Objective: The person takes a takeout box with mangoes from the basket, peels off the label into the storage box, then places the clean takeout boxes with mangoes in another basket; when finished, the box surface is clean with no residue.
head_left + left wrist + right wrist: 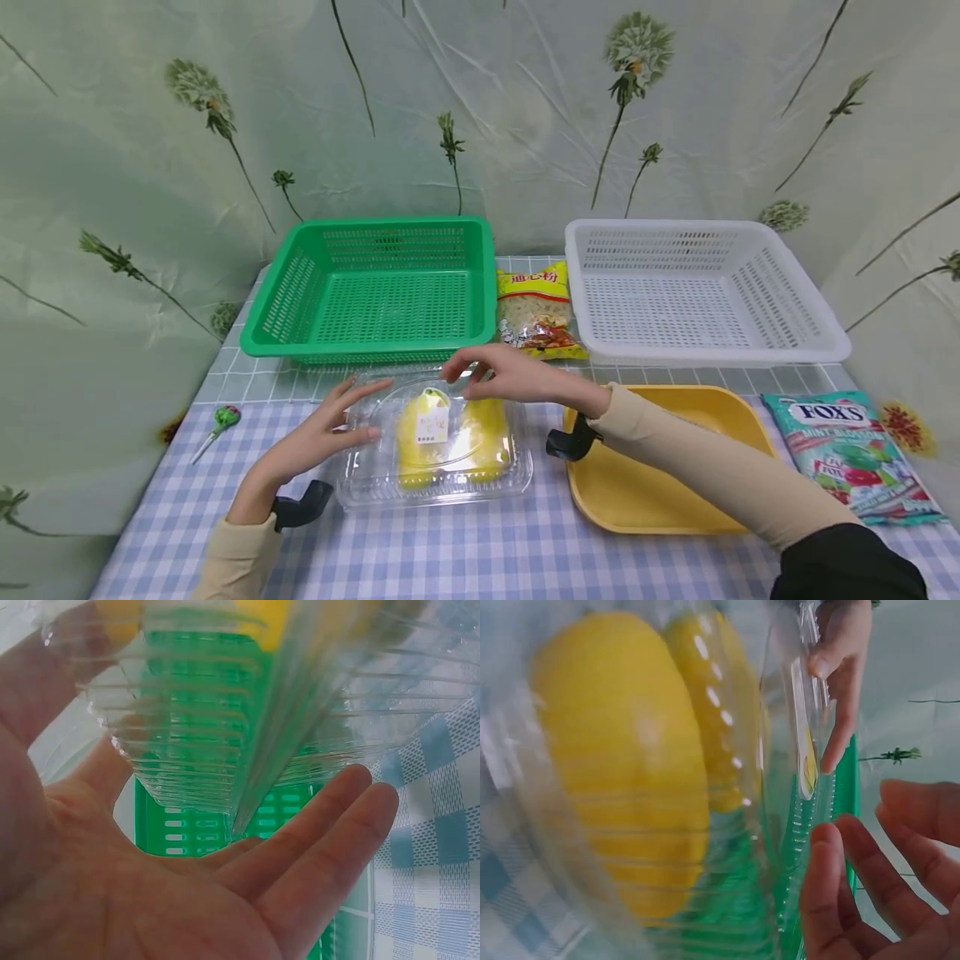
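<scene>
The clear clamshell box [435, 454] with two yellow fruits [450, 437] inside lies flat on the table [480, 550], just in front of the green basket [378, 287] and left of the yellow tray [660, 467]. Its long axis runs from 9 to 3 o'clock across the table; the fruits inside lie the other way, tips toward 12 o'clock, with a small white label [432, 427] facing up on the lid.

The left hand [322, 433] is spread wide, fingers straight, against the box's 9 o'clock side. The right hand [510, 375] arches over the far edge at 12 o'clock, fingers loosely bent and touching the lid rim; it does not appear to pinch anything.

The thin plastic is slick and flexes, so I judge a squeeze from the sides could pop the lid or let the box slide toward the basket wall. If it lifts unevenly, the fruits may roll and tip it.

Further out, a noodle packet [536, 312] sits at 1 o'clock, the white basket [697, 287] at 2, a candy bag [851, 454] at 3, and a lollipop [217, 425] at 9.
</scene>
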### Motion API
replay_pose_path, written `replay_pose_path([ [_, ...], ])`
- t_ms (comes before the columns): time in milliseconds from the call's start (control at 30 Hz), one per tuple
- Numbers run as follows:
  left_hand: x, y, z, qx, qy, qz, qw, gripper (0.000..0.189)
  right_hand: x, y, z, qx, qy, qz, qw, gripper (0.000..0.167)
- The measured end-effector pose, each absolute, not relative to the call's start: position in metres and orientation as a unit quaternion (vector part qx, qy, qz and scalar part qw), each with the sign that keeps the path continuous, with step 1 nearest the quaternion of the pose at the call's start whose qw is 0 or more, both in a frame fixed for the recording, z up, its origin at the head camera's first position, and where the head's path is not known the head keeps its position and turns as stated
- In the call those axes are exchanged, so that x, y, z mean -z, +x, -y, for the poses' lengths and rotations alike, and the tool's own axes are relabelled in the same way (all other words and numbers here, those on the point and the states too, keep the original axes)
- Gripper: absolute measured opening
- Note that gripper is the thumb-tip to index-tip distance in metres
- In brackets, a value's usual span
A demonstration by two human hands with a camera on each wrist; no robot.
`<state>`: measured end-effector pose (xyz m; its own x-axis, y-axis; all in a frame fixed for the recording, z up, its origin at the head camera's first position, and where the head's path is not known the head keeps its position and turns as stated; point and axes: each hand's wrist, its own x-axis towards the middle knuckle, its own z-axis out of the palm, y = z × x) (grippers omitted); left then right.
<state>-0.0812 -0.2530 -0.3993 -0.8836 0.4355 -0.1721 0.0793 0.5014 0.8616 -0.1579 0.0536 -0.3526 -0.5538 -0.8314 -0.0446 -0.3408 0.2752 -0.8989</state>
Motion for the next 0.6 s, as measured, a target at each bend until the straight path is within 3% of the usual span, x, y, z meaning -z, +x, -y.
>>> replay_pose_path([
  [600, 0.399, -0.08, 0.253, -0.474, 0.138, -0.847, 0.195, 0.06, 0.352, -0.169, -0.016, 0.392, -0.415, -0.76, 0.311, 0.032],
])
